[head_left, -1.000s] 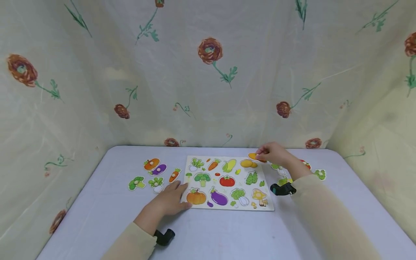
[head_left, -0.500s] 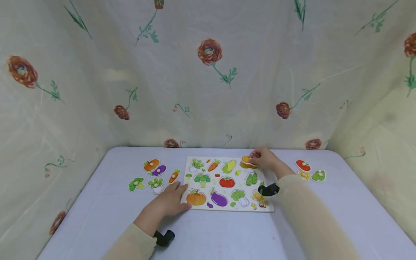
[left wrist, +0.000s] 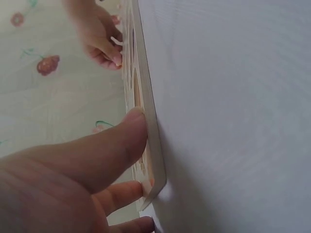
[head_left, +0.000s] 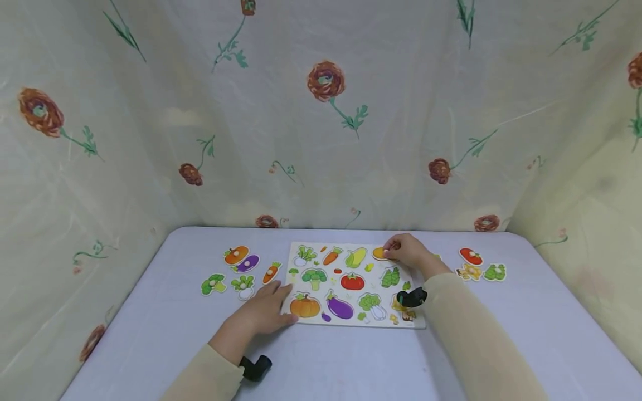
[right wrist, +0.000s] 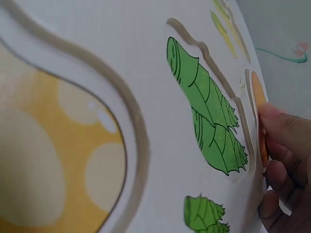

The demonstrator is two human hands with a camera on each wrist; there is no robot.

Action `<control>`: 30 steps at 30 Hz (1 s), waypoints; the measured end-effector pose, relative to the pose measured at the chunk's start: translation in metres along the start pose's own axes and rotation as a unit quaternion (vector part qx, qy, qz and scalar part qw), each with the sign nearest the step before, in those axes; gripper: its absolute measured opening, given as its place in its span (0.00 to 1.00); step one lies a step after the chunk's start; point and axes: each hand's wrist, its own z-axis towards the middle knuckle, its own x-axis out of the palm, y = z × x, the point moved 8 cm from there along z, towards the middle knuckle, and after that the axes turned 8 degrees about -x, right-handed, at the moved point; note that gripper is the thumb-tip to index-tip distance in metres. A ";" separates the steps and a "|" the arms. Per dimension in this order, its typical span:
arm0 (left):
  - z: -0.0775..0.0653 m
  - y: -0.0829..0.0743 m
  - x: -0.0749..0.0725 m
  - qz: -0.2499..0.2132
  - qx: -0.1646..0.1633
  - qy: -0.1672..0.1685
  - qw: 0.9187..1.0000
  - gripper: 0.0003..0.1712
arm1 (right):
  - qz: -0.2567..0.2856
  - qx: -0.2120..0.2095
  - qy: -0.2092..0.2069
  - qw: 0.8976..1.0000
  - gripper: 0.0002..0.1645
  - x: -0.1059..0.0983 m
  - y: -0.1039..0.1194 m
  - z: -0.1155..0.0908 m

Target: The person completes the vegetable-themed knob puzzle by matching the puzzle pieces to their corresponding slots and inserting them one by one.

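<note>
Right hand (head_left: 410, 250) pinching piece (head_left: 378, 254), carrot (head_left: 271, 273) head view only

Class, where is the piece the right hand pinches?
In the head view, the orange piece is near the far right corner of the board, right of the corn picture.

Flat white vegetable board (head_left: 372, 284), orange piece (head_left: 378, 254) at corner, perhaps seated
</note>
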 end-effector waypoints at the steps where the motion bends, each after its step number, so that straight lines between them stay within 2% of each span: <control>1: 0.000 0.000 0.000 0.000 0.000 0.000 1.000 0.43 | -0.003 -0.002 0.001 1.000 0.11 0.000 0.000 0.000; 13: 0.004 0.000 0.004 -0.007 0.003 0.001 1.000 0.43 | -0.032 -0.008 0.022 0.999 0.08 0.001 0.003 -0.003; 22: 0.003 0.002 0.004 -0.003 0.003 -0.002 1.000 0.43 | -0.012 0.021 -0.002 1.000 0.11 0.003 -0.002 -0.004; 30: 0.002 0.001 0.001 0.002 0.006 -0.007 1.000 0.43 | -0.004 0.005 -0.017 1.000 0.11 0.001 0.001 -0.006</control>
